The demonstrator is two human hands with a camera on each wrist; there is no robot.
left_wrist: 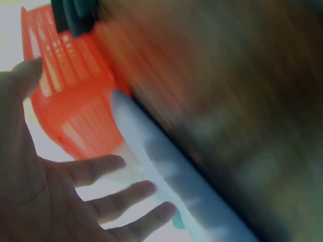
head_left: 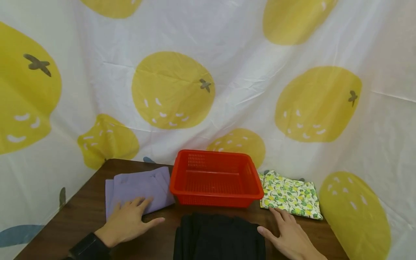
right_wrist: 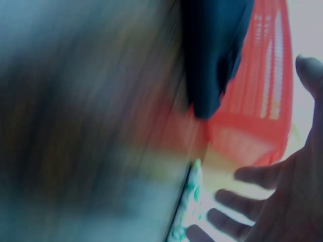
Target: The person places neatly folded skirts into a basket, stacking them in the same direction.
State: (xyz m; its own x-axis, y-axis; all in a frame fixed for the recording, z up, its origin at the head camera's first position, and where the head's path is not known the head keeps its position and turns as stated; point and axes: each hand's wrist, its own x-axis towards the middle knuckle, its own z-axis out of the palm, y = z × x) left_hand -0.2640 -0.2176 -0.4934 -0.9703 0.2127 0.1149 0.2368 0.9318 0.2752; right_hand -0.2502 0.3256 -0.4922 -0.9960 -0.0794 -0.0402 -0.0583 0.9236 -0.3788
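My left hand is spread above the front of a folded lavender cloth, holding nothing. On the other side my right hand, fingers also apart and nothing in them, hovers beside a folded black cloth. Its fingertips overlap the near edge of a folded cloth with a yellow and green lemon print in the head view. Between the two smaller cloths stands a red plastic basket with perforated sides and nothing inside. The left wrist view shows the lavender cloth side-on, past the fingers.
Everything lies on a dark wood table. A white curtain with large yellow lemons hangs right behind the basket and along both sides of the table. A dark band circles the left wrist.
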